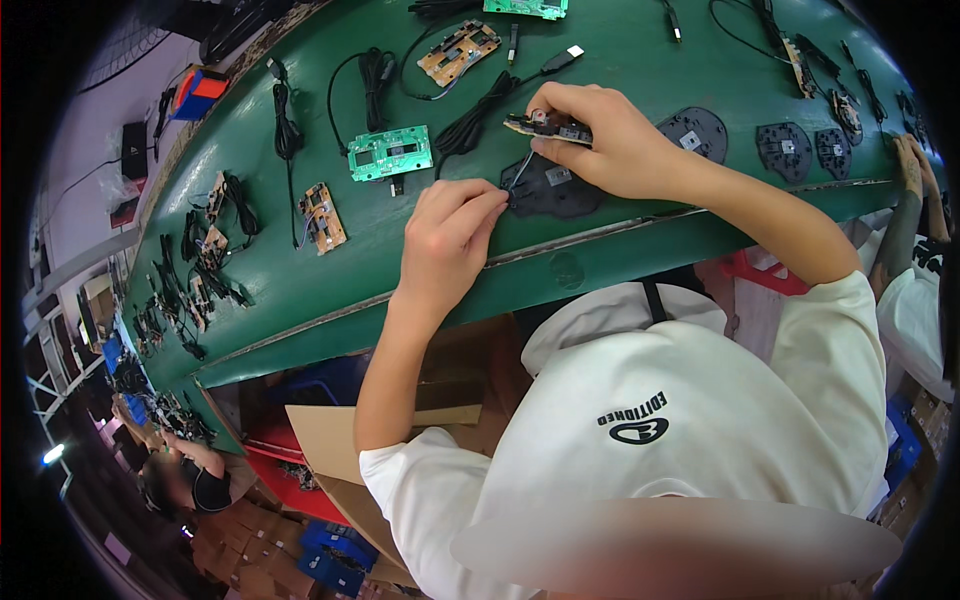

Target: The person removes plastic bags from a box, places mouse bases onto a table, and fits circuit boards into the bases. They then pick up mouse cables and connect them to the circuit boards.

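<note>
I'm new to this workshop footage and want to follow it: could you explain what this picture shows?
There is no machine here, just a person's two bare hands. The picture comes from a wide fisheye camera on the person's head, looking down, so edges look bent. The right hand holds a small circuit board above a black plastic shell. The left hand has its fingertips by a thin wire; whether they grip it is too small to tell. On the green workbench lie a green circuit board, a tan circuit board, a coiled black cable and more. A co-worker's hands show at far right.
</note>
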The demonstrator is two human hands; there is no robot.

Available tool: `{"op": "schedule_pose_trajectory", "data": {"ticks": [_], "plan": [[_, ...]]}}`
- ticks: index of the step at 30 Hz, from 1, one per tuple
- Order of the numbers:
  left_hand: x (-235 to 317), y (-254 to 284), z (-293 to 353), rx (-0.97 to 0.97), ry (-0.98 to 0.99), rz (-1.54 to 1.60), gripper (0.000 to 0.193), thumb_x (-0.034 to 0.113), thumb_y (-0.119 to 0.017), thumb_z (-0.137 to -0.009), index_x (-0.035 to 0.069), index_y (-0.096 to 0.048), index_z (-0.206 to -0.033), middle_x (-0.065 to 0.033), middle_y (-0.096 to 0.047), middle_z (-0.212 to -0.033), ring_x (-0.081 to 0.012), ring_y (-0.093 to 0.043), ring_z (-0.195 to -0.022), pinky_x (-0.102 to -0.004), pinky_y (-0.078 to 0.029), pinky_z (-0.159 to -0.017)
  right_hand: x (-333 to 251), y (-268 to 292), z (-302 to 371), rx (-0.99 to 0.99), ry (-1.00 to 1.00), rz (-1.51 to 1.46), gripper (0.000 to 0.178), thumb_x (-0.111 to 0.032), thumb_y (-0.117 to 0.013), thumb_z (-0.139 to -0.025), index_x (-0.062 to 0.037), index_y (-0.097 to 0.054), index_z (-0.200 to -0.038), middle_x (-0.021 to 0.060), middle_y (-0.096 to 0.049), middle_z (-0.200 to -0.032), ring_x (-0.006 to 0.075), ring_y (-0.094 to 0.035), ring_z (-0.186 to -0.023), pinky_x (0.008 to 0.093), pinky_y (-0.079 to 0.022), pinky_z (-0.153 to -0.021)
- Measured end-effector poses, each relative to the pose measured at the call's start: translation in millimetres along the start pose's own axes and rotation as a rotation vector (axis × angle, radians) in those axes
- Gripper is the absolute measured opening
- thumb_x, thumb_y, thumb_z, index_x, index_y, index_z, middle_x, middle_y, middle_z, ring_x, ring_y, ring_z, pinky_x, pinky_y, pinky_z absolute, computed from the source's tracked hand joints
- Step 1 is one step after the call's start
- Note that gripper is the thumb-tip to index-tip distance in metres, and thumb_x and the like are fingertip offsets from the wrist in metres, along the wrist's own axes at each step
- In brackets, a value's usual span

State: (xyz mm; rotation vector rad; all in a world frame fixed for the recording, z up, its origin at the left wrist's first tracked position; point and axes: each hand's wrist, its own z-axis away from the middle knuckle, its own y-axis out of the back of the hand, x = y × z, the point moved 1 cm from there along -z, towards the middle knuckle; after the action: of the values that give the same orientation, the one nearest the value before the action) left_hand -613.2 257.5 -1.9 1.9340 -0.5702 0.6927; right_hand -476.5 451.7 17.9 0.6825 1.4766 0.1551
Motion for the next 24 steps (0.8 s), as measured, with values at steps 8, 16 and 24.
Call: {"op": "schedule_pose_trajectory", "data": {"ticks": [8,16,24], "plan": [[-9.3,13.4,-12.3,-0.143,-0.304,-0.121,0.029,-0.007,-0.074,-0.068,-0.002,-0.070,-0.097,-0.0091,-0.068,-0.098,-0.0279,-0.064,-0.090,-0.0386,-0.052,-0.079,2.2,1.2,-1.5,-0.015,0.037,0.050,0.021,-0.015,-0.071,-0.089,-0.0034,-0.058,-0.102,0.0146,-0.065,-0.088,0.0339,-0.061,-0.086,0.0419,-0.045,-0.080],[-3.4,34.6,-19.6,-0.375,-0.475,-0.380,0.040,0.000,-0.066,-0.068,0.001,-0.071,-0.107,-0.0045,-0.065,-0.112,-0.0258,-0.059,-0.105,-0.0410,-0.048,-0.089,-10.5,16.9,11.1,-0.153,-0.094,0.254,0.022,-0.020,-0.072,-0.088,-0.0034,-0.062,-0.100,0.0159,-0.067,-0.090,0.0365,-0.063,-0.087,0.0449,-0.047,-0.080],[-0.1,20.5,-6.1,-0.235,-0.068,-0.144,0.023,0.008,-0.075,-0.080,0.005,-0.076,-0.102,-0.0051,-0.070,-0.106,-0.0256,-0.061,-0.102,-0.0377,-0.045,-0.089,-1.8,-2.5,-1.1,0.037,-0.026,0.412,0.021,-0.020,-0.076,-0.082,-0.0026,-0.066,-0.091,0.0168,-0.068,-0.076,0.0375,-0.066,-0.074,0.0446,-0.051,-0.070]]}}
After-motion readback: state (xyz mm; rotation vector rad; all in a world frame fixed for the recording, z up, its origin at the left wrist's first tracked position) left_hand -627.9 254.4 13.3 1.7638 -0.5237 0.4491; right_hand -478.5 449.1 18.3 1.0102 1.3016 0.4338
